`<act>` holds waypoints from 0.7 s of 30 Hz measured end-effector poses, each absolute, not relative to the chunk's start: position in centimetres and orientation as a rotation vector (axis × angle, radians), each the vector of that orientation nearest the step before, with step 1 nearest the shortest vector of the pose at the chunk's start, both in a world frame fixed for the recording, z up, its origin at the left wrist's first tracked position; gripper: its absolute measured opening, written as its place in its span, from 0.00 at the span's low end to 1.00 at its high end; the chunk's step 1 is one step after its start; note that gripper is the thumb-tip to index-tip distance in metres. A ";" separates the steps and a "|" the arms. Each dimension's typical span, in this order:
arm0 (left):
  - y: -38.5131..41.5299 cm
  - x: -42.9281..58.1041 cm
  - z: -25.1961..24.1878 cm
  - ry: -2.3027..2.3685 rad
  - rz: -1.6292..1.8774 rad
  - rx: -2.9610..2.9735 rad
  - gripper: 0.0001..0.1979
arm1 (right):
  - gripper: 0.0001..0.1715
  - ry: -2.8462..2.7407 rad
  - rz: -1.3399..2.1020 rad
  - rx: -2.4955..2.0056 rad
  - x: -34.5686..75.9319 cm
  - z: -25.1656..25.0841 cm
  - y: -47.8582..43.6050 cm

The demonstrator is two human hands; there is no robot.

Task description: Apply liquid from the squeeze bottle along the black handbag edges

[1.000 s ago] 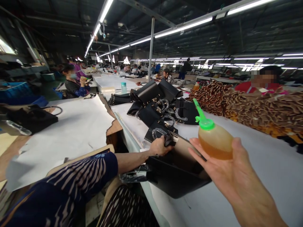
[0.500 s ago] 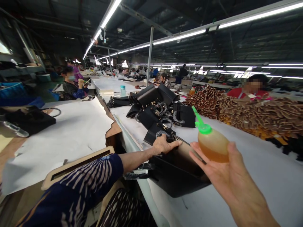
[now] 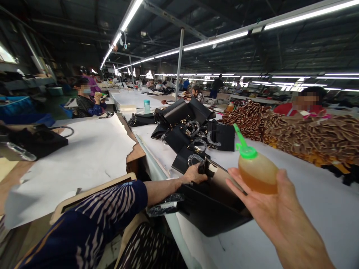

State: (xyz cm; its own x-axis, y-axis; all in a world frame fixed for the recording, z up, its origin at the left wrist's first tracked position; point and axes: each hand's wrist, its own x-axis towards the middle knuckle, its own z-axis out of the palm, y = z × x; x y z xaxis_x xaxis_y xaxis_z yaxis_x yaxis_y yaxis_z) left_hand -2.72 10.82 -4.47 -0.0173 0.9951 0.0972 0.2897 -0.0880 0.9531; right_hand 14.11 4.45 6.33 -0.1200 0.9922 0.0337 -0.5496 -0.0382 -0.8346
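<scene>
A black handbag point(image 3: 213, 213) lies tilted on the white-covered table in front of me, its mouth gaping and its beige lining showing. My left hand point(image 3: 194, 175) grips the far end of the bag's rim, thumb on the inside near a small white patch; its other fingers are partly hidden. In my right hand point(image 3: 269, 201) rests a squeeze bottle point(image 3: 256, 173) with a green nozzle cap and amber liquid in it. That hand is palm up, the bottle held between thumb and fingers, and two fingertips reach over the bag's right edge.
A heap of black handbags point(image 3: 179, 138) with wrapped handles lies just beyond. Stacked brown leather pieces point(image 3: 314, 130) line the right side, a person in red behind them. On the left table are another black bag point(image 3: 42, 142) and a beige frame point(image 3: 92, 196).
My left thumb has moved from stretched out across the opening to closed on the bag's rim, and a white patch inside now shows. The bottle and right hand appear slightly farther right.
</scene>
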 end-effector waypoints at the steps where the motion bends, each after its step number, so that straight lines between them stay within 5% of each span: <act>1: 10.9 -2.7 -4.6 1.359 1.142 1.463 0.16 | 0.28 -0.831 1.522 -0.714 14.1 6.3 4.5; 11: 9.7 -6.4 1.4 1.150 1.238 1.656 0.12 | 0.23 -0.530 1.461 -0.871 16.9 8.5 2.3; 21: 6.4 -9.8 4.8 1.063 0.443 1.872 0.12 | 0.27 -0.967 1.334 -1.145 26.3 1.2 2.1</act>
